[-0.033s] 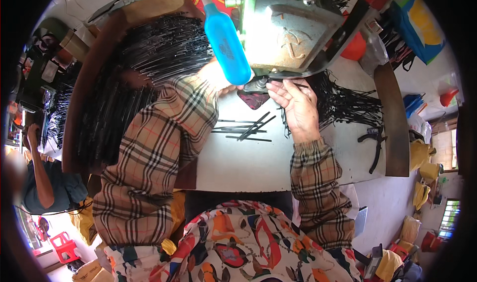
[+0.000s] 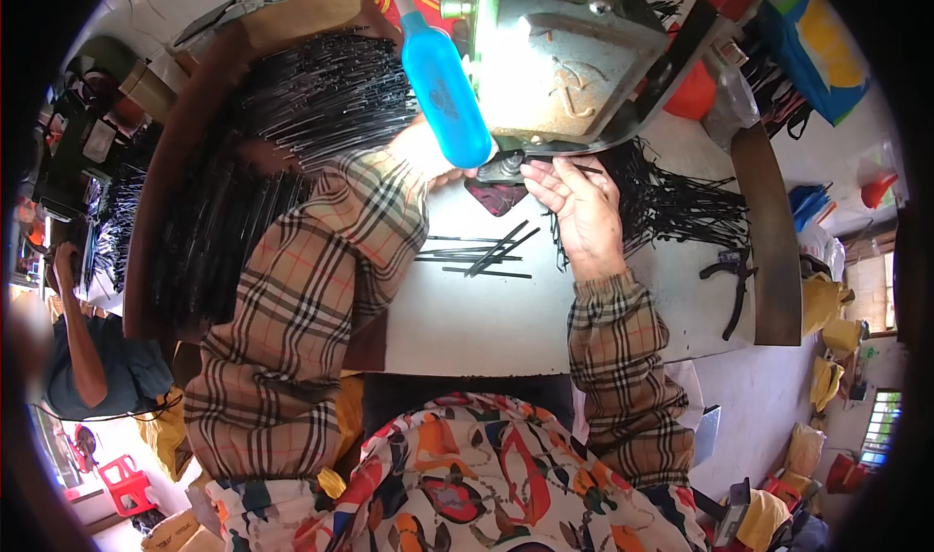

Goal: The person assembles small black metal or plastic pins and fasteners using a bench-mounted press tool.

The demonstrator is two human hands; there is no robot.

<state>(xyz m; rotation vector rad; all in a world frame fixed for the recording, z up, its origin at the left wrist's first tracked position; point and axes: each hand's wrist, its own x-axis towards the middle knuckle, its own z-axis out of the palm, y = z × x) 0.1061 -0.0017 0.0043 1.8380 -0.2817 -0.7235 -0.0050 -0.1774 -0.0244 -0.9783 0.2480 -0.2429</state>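
My right hand (image 2: 589, 212) is palm-up at the machine's small metal work point (image 2: 503, 168), its thumb and fingers closed on a thin black strip (image 2: 590, 169). My left hand (image 2: 416, 148) is on the other side of that point, washed out by bright light. A blue lamp-like piece (image 2: 446, 95) hides most of its fingers; the visible tips look curled, and what they hold is hidden. Above both hands stands the machine's worn metal head (image 2: 564, 75). Several loose black strips (image 2: 477, 255) lie on the white tabletop (image 2: 467, 328) nearer me, some crossing.
Dense rows of black strips (image 2: 321, 100) fill the left side, inside a brown curved rim (image 2: 156, 182). To the right are a tangled black bundle (image 2: 681, 197) and dark-handled pliers (image 2: 735, 289). At far left, another person's arm (image 2: 83, 357) shows. A red stool (image 2: 126, 484) stands below it.
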